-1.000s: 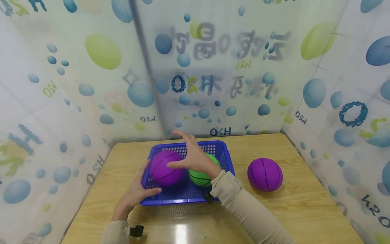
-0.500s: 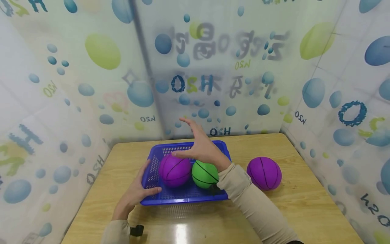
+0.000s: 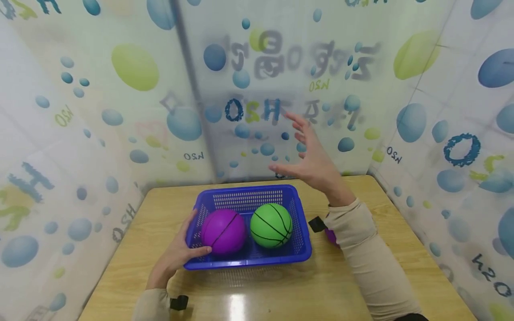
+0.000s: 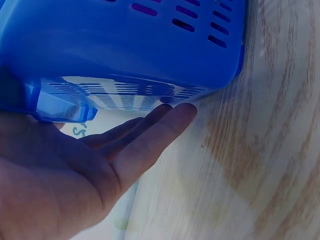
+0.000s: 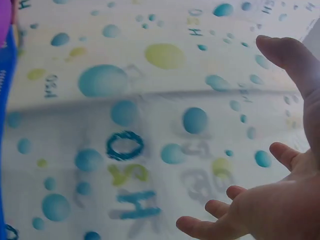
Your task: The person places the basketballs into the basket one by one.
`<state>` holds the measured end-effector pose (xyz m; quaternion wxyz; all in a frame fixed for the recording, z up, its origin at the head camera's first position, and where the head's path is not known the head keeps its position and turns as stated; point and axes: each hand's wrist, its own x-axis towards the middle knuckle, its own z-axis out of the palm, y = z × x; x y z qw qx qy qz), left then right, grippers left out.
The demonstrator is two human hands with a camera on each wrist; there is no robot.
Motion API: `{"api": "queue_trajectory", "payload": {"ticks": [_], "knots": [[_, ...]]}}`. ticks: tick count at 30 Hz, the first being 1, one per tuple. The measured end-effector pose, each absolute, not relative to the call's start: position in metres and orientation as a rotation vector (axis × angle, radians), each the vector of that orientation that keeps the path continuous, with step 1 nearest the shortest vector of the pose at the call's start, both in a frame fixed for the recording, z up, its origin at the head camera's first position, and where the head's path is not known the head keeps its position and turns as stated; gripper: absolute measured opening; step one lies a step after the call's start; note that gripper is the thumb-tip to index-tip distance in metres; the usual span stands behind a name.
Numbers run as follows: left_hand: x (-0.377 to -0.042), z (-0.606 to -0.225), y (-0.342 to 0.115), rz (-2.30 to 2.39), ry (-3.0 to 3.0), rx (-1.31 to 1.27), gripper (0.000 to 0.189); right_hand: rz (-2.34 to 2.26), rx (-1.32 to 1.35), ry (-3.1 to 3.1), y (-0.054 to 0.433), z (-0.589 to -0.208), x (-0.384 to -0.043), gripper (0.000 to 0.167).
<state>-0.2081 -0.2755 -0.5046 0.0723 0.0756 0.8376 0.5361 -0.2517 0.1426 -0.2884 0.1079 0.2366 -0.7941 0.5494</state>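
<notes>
In the head view, a blue plastic basket sits on the table with a purple ball on its left side and a green ball on its right. My left hand holds the basket's front left corner, thumb over the rim. In the left wrist view, the fingers lie along the outside of the wall. My right hand is raised behind and right of the basket, fingers spread, holding nothing. A second purple ball is mostly hidden behind the right sleeve.
The wooden table stands against a patterned curtain at the back, with similar sheets on both sides. A small black piece is attached at each cuff.
My right hand has risen away from the basket toward the right. Both balls in the basket have shifted a little. The right arm now covers the ball outside. My left hand has stayed.
</notes>
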Motion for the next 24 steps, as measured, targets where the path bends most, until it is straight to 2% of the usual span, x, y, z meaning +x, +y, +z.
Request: {"api": "queue_trajectory", "payload": {"ticks": [12,24], "knots": [[-0.208,-0.503,-0.274,1.617,2.524,0.234,0.131,1.634,0.58,-2.171,0.202,-0.246,-0.234,0.113],[-0.209,-0.506,-0.275,1.597,2.544,0.241,0.129,1.674,0.402,-2.13,0.245,-0.238,-0.225,0.114]]}}
